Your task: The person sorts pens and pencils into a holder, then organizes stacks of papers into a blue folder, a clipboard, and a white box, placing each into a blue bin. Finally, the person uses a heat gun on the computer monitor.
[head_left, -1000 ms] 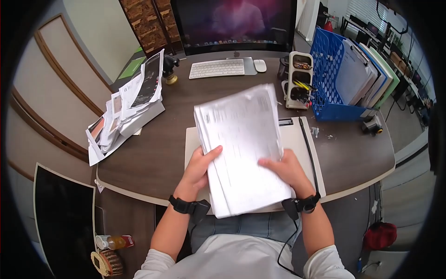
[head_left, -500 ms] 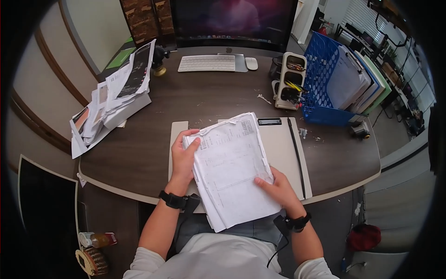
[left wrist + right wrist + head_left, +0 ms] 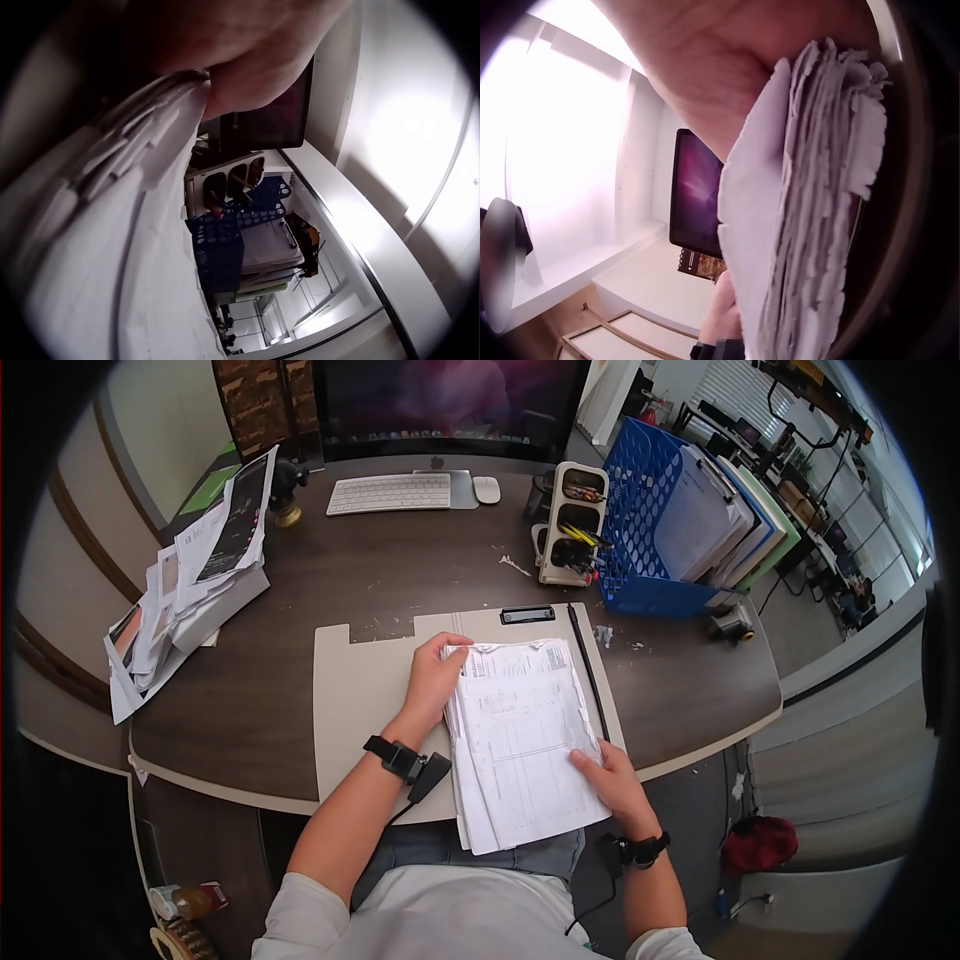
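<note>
Dark wood table (image 3: 390, 575) before me, white scraps strewn on it. Fingers of my left hand (image 3: 432, 682) grasp the papers (image 3: 525, 760) at their upper left corner. Those of my right hand (image 3: 616, 784) grip the right edge lower down, thumb on the top sheet. Papers: a thick stack, print facing up, slightly turned, near end past the table's edge and above my lap. Right wrist view shows the sheet edges ragged and uneven.

Under the stack's far part, a pale board (image 3: 365, 710); black clip (image 3: 527, 615) at its far side, black rod (image 3: 588, 670) along its right. Farther out: pen holder (image 3: 575, 510) right, beside a blue basket (image 3: 635, 475) of folders (image 3: 700, 515). Left, a leaning pile (image 3: 195, 585) of loose sheets. Beyond, keyboard (image 3: 390, 494), mouse (image 3: 487, 490) just beside it, then the lit monitor (image 3: 450, 405).
</note>
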{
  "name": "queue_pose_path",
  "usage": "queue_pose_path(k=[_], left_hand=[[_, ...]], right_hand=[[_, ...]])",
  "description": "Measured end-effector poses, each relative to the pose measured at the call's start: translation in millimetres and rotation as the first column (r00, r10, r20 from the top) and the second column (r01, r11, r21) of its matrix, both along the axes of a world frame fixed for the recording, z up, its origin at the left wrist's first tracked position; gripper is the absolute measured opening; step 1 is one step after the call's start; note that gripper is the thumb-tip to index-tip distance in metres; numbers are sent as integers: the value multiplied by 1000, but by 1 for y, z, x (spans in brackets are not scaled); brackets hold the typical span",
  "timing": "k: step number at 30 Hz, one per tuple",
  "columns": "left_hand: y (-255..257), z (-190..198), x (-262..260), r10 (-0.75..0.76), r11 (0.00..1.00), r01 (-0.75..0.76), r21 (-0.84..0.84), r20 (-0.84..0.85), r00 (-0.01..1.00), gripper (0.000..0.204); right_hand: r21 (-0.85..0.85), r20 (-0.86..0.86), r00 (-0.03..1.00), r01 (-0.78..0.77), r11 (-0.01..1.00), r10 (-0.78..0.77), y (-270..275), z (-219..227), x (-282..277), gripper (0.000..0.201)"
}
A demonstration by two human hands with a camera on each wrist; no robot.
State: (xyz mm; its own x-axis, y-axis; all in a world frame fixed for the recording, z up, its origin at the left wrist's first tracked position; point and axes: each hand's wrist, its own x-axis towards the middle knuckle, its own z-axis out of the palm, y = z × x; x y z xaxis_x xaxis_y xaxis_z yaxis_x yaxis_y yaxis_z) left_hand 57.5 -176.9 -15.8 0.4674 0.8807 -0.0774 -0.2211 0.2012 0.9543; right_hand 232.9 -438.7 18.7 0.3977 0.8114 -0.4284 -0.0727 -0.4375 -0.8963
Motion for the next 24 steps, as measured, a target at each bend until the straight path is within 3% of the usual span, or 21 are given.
queue_pose_path(k=[3, 7, 9, 11, 13, 16, 18, 19, 20, 22, 23, 24], left_hand=[[-6, -7, 7, -1, 986, 32, 161, -191, 982, 11], [-4, -13, 3, 40, 975, 2, 222, -184, 982, 10], [-6, -5, 1, 0, 999, -2, -41, -51, 999, 9], [-8, 7, 4, -5, 997, 6, -83, 5, 1000, 9], [-8, 13, 16, -7, 992, 15, -127, 63, 998, 8], [2, 21, 41, 40, 999, -38, -25, 89, 995, 12], [17, 27, 55, 58, 942, -11, 337, -130, 990, 19], [29, 25, 57, 40, 905, 71, 420, -251, 967, 28], [35, 19, 56, 35, 903, 78, 423, -252, 967, 28], [40, 25, 58, 187, 738, 242, 630, -535, 824, 31], [43, 26, 61, 188, 736, 243, 632, -536, 823, 31], [46, 28, 64, 191, 644, 318, 696, -548, 814, 33]], right_hand=[[70, 81, 996, -29, 997, 23, 3, -2, -2, 40], [103, 96, 994, -56, 993, 46, 3, 3, -6, 40], [132, 52, 998, -25, 991, 18, 0, 9, -8, 40], [118, -33, 999, 6, 993, -2, -1, 15, -3, 38], [99, 21, 1000, -17, 995, 15, 0, 18, 8, 36], [167, 186, 983, -21, 986, -10, 5, 30, 38, 32], [183, 232, 973, -54, 982, 10, 10, 26, 56, 32], [186, 230, 973, -46, 981, 2, 9, 13, 60, 32], [156, 220, 975, -58, 986, 22, 9, -4, 65, 33], [133, 210, 977, -70, 989, 41, 8, -12, 68, 33], [125, 258, 966, -68, 990, 34, 8, -15, 67, 35], [115, 302, 953, -64, 991, 27, 8, -14, 65, 36]])
